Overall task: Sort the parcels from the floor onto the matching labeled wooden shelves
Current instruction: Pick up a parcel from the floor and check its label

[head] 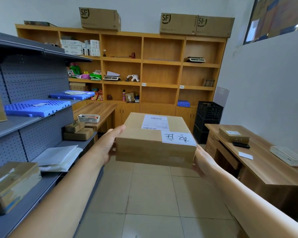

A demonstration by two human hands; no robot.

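A brown cardboard parcel (150, 143) is held out in front of me above the tiled floor. It carries a printed shipping label and a white handwritten label on top. My left hand (108, 143) grips its left side, thumb on the top edge. My right hand (205, 160) holds its right side from below. The wooden shelf unit (160, 61) stands against the far wall, straight ahead. Two small white labels (144, 84) are stuck on its shelf edges, at the centre and right columns. Those compartments are bare.
A grey metal rack (33, 121) with boxes, blue trays and envelopes runs along the left. A wooden desk (265, 160) with a small box and phone stands right. Black crates (208, 121) are stacked by the shelves. A low wooden table (96, 109) sits left of centre.
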